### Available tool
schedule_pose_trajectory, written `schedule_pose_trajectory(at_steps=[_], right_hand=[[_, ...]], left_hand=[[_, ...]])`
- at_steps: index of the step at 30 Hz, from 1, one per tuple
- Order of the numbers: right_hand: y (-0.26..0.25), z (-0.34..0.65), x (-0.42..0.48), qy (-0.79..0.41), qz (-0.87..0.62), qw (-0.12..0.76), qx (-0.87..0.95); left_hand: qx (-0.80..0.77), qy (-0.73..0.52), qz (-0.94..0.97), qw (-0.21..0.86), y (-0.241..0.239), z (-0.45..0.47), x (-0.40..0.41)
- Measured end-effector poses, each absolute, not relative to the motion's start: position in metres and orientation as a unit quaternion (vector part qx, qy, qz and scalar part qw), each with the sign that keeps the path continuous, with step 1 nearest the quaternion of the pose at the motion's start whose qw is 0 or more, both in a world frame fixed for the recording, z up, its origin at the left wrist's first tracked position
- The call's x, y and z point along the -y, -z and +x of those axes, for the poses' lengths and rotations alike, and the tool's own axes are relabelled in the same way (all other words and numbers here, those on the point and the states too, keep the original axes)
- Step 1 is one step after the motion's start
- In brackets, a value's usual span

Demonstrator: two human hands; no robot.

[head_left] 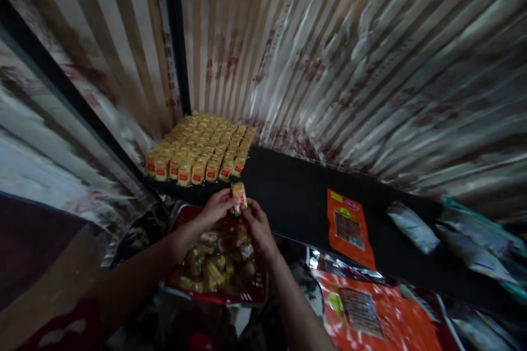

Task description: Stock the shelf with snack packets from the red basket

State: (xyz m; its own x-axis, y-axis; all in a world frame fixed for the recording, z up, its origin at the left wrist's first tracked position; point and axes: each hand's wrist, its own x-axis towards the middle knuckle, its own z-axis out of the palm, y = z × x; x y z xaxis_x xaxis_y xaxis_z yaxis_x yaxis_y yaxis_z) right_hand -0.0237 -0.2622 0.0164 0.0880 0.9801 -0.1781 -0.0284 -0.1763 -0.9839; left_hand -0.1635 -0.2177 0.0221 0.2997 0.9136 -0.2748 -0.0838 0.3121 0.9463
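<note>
Left hand [214, 209] and right hand [257, 230] pinch one small yellow wrapped packet [239, 196] just before the black shelf [288, 197]; a careless nudge could topple the upright yellow packet rows [201, 148].

A shop: a dark shelf [296, 197] bears rows of yellow snack packets [201, 145] and orange packs [349, 227].

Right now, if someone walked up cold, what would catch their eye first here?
A neat block of yellow packets fills the back left corner of the black shelf. Just in front, the left hand and right hand pinch one small yellow packet together above a red basket full of packets. An orange pouch lies flat on the shelf further right.
</note>
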Motion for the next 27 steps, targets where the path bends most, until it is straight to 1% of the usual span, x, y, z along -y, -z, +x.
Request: schedule_pose_trajectory(at_steps=[2,5,9,14,19,23,27], right_hand=[[-0.015,-0.026,0.258,-0.495,-0.566,0.485,0.447],[-0.012,-0.023,0.248,-0.453,-0.592,0.491,0.451],[-0.006,-0.017,0.232,-0.449,-0.592,0.491,0.455],[0.002,-0.019,0.21,-0.42,-0.594,0.528,0.439],[0.006,-0.026,0.185,-0.357,-0.618,0.567,0.41],[0.009,-0.034,0.17,-0.333,-0.629,0.559,0.425],[0.012,-0.041,0.163,-0.321,-0.644,0.539,0.439]], left_hand=[[-0.473,-0.381,0.481,0.633,-0.019,-0.161,0.214],[-0.496,-0.376,0.553,0.553,-0.014,-0.16,0.208],[-0.5,-0.345,0.639,0.473,-0.012,-0.16,0.201],[-0.531,-0.37,0.659,0.383,-0.01,-0.152,0.193],[-0.551,-0.386,0.685,0.28,0.001,-0.15,0.187],[-0.531,-0.36,0.735,0.219,0.009,-0.154,0.186],[-0.511,-0.331,0.77,0.188,0.017,-0.159,0.185]])
